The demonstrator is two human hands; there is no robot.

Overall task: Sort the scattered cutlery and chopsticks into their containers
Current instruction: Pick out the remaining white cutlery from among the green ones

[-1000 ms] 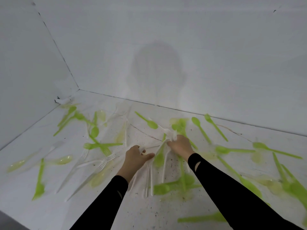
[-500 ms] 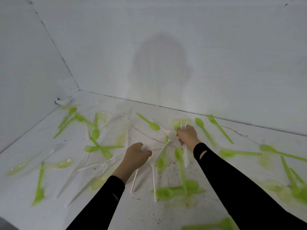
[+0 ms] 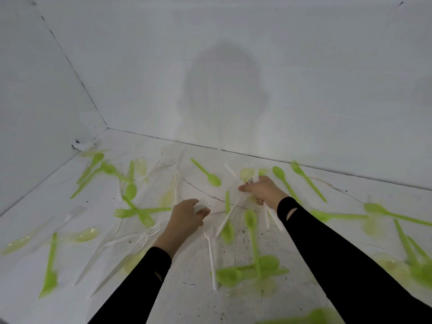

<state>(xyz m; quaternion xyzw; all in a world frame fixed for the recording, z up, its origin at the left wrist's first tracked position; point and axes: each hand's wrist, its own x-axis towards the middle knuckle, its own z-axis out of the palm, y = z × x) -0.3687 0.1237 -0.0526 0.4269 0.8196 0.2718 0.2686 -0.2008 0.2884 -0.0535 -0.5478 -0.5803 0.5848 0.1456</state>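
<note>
Gathering white forks off the floor, some in each hand.

Your left hand point(image 3: 187, 218) curls round one fork point(image 3: 203, 203); your right hand point(image 3: 264, 191) grips a bundle of white forks point(image 3: 266, 217). The loose fork point(image 3: 211, 251) just beside your left hand looks the natural next pick. Green spoons point(image 3: 214, 180) lie scattered over the floor point(image 3: 198, 305). No container is in view, so you cannot tell what any holds.

Black long sleeves point(image 3: 350, 265); small slit point(image 3: 292, 211) near each cuff point(image 3: 283, 203)
</note>
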